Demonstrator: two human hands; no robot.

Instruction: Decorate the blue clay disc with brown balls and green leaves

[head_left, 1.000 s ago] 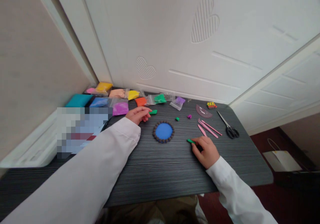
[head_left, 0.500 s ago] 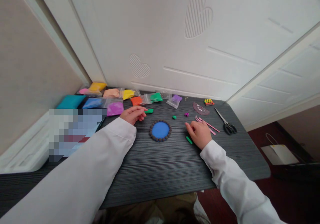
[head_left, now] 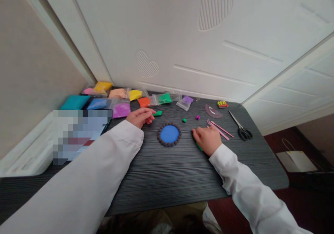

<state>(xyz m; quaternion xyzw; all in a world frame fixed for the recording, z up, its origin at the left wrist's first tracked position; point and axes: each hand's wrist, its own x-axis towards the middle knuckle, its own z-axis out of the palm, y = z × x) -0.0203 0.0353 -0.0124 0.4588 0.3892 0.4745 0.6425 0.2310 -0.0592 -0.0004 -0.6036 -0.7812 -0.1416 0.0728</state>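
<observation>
Your left hand [head_left: 141,117] is pinched narrow, thumb and fingers together, with a green piece [head_left: 158,113] sticking out from the fingertips. Your right hand [head_left: 208,140] is curled low at the right, its fingers bent inward; you cannot tell from this view whether it grips anything.

Beneath both lies the dark, fine-lined desk [head_left: 156,181], the largest thing before you. At its left side you have a white case [head_left: 31,157], and a blurred-out flat panel [head_left: 86,136] beside your left sleeve.

Along the back run your bags of coloured material, among them a teal bag [head_left: 74,102], a magenta bag [head_left: 121,110] and a green bag [head_left: 165,98]. At the far right are your black-handled scissors [head_left: 242,129].

Between your hands, touching neither, sits the blue disc [head_left: 169,134], ringed all round by dark little balls. Just beyond your right hand you see pink tools [head_left: 221,132], partly covered by it, and the clear purple-tinted protractor [head_left: 213,111] behind them.

Smaller again, a green strip [head_left: 199,147] peeks out along your right hand's near-left edge; contact is unclear. Smallest, a purple lump [head_left: 198,117] and a green lump [head_left: 184,120] lie behind the disc, to its right, apart from each other.
</observation>
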